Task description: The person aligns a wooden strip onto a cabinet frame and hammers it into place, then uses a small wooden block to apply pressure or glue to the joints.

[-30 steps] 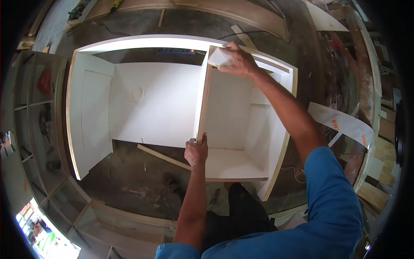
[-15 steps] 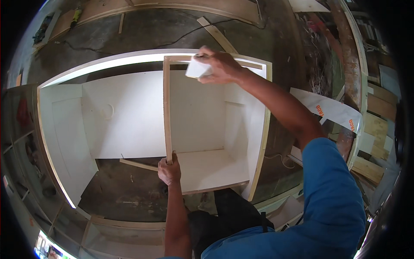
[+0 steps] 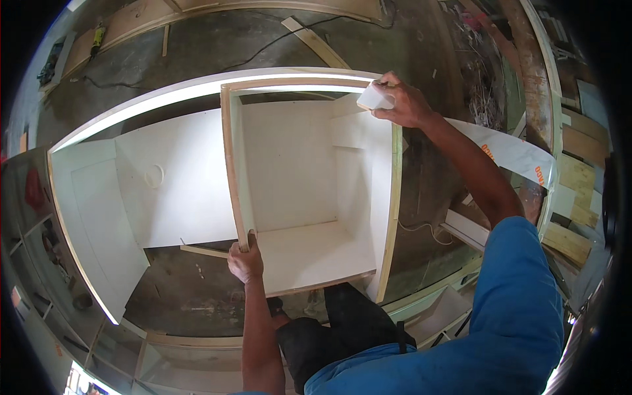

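Note:
My left hand (image 3: 245, 262) is closed around the lower end of a wood-edged white divider panel (image 3: 232, 158) in a large white cabinet carcass (image 3: 174, 171). At its far end the divider meets a wood-edged rail (image 3: 296, 84) running right, making a corner. Near the right end of that rail, my right hand (image 3: 405, 102) pinches a small white block-like piece (image 3: 375, 97) between thumb and fingers. Its exact kind I cannot make out. The piece hides the corner behind it, and whether it touches the rail I cannot tell.
A black cable (image 3: 263, 49) and a loose wooden strip (image 3: 316, 43) lie on the floor beyond the carcass. At the right are a printed white board (image 3: 500, 148) and stacked wood offcuts (image 3: 573, 197). Another carcass (image 3: 191, 359) stands near my legs.
My right hand has moved right along the far rail with the white piece. My left hand keeps its grip on the divider, whose white inner face shows more now. The view has shifted slightly.

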`<act>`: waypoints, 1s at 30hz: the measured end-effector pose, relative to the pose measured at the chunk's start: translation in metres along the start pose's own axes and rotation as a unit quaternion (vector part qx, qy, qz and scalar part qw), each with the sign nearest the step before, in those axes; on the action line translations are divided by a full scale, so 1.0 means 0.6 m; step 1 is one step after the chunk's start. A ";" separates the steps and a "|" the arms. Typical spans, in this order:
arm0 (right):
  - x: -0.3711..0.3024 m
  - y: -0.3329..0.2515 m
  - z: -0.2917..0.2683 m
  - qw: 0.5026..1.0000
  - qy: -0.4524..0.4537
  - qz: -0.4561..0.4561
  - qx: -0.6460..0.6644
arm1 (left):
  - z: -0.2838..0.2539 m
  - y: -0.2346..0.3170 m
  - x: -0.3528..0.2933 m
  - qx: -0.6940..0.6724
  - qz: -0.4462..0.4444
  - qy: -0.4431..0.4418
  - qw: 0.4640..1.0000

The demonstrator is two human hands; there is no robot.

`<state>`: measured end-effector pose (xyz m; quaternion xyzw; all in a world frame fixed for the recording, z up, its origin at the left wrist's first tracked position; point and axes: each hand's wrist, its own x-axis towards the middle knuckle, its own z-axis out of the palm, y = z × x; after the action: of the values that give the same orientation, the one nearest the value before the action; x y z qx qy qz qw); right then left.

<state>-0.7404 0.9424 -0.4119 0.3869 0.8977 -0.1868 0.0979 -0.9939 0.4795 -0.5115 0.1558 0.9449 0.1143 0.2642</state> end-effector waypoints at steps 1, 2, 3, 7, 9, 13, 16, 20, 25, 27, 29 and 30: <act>-0.004 0.005 0.002 1.000 0.001 0.002 0.000 | 0.000 0.000 0.000 0.006 -0.009 -0.006 1.000; -0.006 0.010 0.005 1.000 0.007 0.019 -0.010 | 0.001 0.000 0.001 0.006 -0.008 -0.007 1.000; -0.008 0.014 0.008 0.999 0.013 0.036 -0.021 | 0.002 0.000 0.002 0.016 -0.006 -0.005 1.000; -0.005 0.003 0.016 0.995 0.032 0.098 -0.010 | 0.001 -0.006 -0.005 0.018 0.001 -0.008 1.000; 0.000 -0.014 0.013 0.978 0.028 0.196 0.060 | -0.004 -0.011 -0.003 0.022 -0.008 -0.017 1.000; 0.025 -0.028 0.073 0.970 0.087 0.225 0.001 | -0.010 -0.013 -0.006 0.019 0.007 0.003 1.000; 0.012 -0.034 0.088 0.939 0.215 0.261 0.064 | -0.015 -0.002 -0.008 0.009 -0.009 -0.024 1.000; -0.001 -0.047 0.051 0.953 0.167 0.237 0.084 | -0.026 0.003 -0.012 0.002 -0.010 -0.039 0.999; -0.041 -0.127 0.020 0.919 0.070 0.348 0.168 | -0.030 -0.007 -0.007 0.019 -0.017 -0.028 0.999; -0.034 -0.108 0.004 0.940 0.159 0.302 0.018 | -0.024 0.005 -0.013 0.014 -0.016 -0.033 0.999; -0.016 -0.113 -0.017 0.974 0.113 0.197 0.017 | -0.024 -0.002 -0.012 0.013 -0.013 -0.022 1.000; -0.006 -0.116 -0.022 0.993 0.067 0.093 0.011 | -0.026 -0.006 -0.009 0.012 -0.018 -0.020 1.000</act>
<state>-0.7891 0.9015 -0.3807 0.4815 0.8602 -0.1602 0.0505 -0.9986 0.4724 -0.4971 0.1440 0.9435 0.0951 0.2829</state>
